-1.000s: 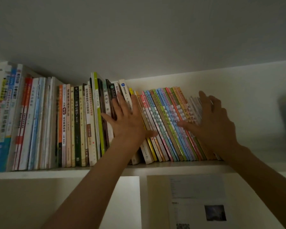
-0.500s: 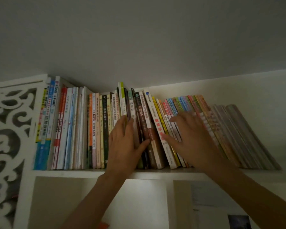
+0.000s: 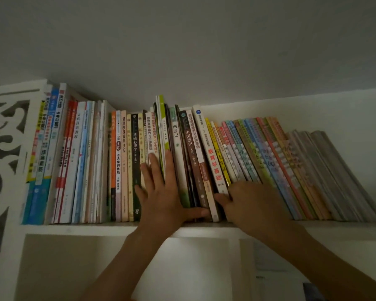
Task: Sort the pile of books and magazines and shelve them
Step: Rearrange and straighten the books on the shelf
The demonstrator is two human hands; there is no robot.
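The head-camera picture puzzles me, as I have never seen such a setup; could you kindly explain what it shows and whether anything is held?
There is no machine here: a person wears a camera on the head, looking up at a white shelf. The left hand lies flat with straight fingers against the upright books. The right hand, somewhat blurred, presses on the leaning books near their lower ends. Neither hand plainly grips a book. Grey magazines lean at the far right.
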